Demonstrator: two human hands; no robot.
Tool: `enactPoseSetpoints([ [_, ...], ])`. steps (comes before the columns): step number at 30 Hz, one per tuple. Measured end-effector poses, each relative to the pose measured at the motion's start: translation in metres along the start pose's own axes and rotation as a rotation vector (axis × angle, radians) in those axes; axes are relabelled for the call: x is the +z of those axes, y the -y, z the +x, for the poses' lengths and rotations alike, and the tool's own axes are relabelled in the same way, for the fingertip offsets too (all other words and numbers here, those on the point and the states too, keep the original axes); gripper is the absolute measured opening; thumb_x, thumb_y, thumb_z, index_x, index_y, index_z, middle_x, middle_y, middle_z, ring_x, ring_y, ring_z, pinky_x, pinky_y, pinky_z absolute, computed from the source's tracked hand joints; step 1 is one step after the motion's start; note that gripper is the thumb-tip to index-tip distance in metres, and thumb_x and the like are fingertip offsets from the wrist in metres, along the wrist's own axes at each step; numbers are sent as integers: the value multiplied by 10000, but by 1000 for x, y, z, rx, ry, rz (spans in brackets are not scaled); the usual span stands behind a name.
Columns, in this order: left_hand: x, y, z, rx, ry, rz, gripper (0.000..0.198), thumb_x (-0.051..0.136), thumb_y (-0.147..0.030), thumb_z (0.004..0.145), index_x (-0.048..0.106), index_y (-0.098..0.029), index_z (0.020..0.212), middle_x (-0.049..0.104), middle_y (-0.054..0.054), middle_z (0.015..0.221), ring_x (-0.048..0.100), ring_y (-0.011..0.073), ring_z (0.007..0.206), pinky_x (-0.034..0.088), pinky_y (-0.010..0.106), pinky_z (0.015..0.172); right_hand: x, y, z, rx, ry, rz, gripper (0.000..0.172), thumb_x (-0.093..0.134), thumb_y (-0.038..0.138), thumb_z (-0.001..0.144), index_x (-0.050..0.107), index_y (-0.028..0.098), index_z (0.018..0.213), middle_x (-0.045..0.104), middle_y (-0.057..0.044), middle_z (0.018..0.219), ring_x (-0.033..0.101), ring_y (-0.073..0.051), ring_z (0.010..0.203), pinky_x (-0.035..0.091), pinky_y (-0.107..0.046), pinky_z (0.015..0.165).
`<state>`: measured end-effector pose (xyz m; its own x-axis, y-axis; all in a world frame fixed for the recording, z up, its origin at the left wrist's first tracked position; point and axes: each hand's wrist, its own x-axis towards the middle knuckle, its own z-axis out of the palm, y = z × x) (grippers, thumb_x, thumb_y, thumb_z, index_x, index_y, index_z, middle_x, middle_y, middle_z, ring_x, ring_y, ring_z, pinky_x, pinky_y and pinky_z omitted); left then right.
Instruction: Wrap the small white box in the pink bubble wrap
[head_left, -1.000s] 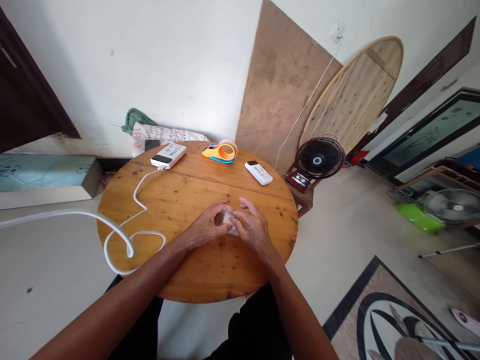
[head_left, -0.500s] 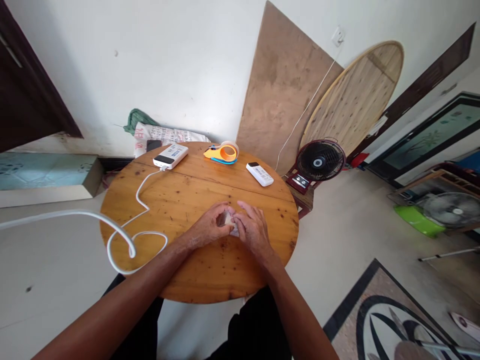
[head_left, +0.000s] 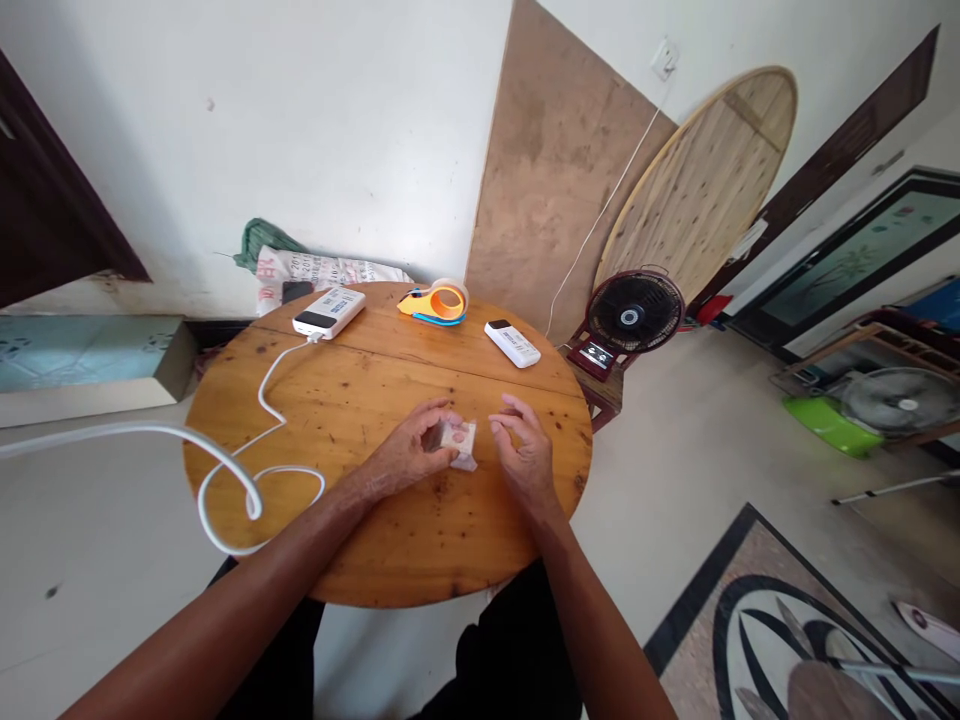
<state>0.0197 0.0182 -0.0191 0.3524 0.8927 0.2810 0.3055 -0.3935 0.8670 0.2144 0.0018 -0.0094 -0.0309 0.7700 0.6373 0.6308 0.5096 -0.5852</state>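
Observation:
My left hand (head_left: 412,440) grips a small pale packet (head_left: 459,437) between thumb and fingers, low over the round wooden table (head_left: 375,390). The packet looks wrapped in clear film, with a reddish mark on its face and a loose flap at its lower edge; its left end is hidden by my fingers. My right hand (head_left: 523,445) is apart from it, just to the right, fingers bent and spread with nothing in them. Beyond both hands lies an orange and blue tape dispenser (head_left: 435,303) with a roll of clear tape.
A white power bank (head_left: 330,313) with a plugged-in white cable (head_left: 264,395) sits at the far left, a second white power bank (head_left: 512,343) at the far right. The cable loops beside my left forearm. A fan (head_left: 634,315) stands past the table's right edge.
My right hand has let go of the packet and moved off to the right, uncovering its face. My left hand keeps its hold. The view has shifted slightly.

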Motion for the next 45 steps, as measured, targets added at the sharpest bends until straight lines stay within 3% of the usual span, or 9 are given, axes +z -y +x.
enactPoseSetpoints([
  [6,1,4,-1,-5,-13,-33,435,622,-289,676,585,-179,1095,450,130,1363,409,287,1290,337,437,1066,7,-16,-8,115,28,31,179,526,207,839,703,196,856,597,-103,1163,570,-218,1093,444,-364,968],
  [10,-3,4,-4,-102,-32,-166,501,620,-283,673,544,-191,1160,505,105,1320,496,273,1202,378,438,1032,6,-16,-13,111,33,-21,183,516,192,838,698,199,857,585,-100,1177,567,-221,1089,446,-367,960],
  [17,-11,9,0,-358,-342,-495,389,672,-311,596,624,-162,951,673,63,993,601,247,1014,415,412,979,4,-16,-19,72,59,-150,190,506,155,835,685,207,876,554,-84,1237,572,-222,1065,460,-360,932],
  [22,-10,7,1,-414,-402,-546,329,697,-301,549,649,-163,845,689,31,871,627,211,900,426,388,957,4,-15,-19,64,54,-168,188,500,157,841,679,207,871,553,-85,1240,566,-222,1078,463,-360,926],
  [28,-9,6,0,-396,-384,-508,335,678,-311,557,643,-161,854,687,33,878,626,207,882,462,360,892,4,-14,-19,31,43,-137,176,506,173,843,677,204,869,558,-96,1222,562,-216,1085,450,-367,948],
  [32,-7,5,0,-378,-265,-401,430,656,-359,590,607,-156,965,674,47,923,624,231,890,488,384,844,4,-13,-19,36,24,-105,155,528,185,831,673,211,879,549,-95,1236,564,-219,1083,457,-376,944],
  [38,-1,9,-2,-278,-128,-222,606,631,-397,642,532,-133,1178,591,122,1213,538,282,1155,397,456,1009,2,-2,-16,20,45,18,139,571,197,816,667,219,914,554,-87,1238,541,-219,1135,425,-377,1006],
  [45,2,19,-4,-171,-40,-5,701,628,-354,672,441,-156,1318,532,138,1302,493,306,1215,360,494,1039,2,11,-9,16,120,76,167,625,251,813,658,221,974,512,-87,1285,575,-204,1061,436,-350,981],
])
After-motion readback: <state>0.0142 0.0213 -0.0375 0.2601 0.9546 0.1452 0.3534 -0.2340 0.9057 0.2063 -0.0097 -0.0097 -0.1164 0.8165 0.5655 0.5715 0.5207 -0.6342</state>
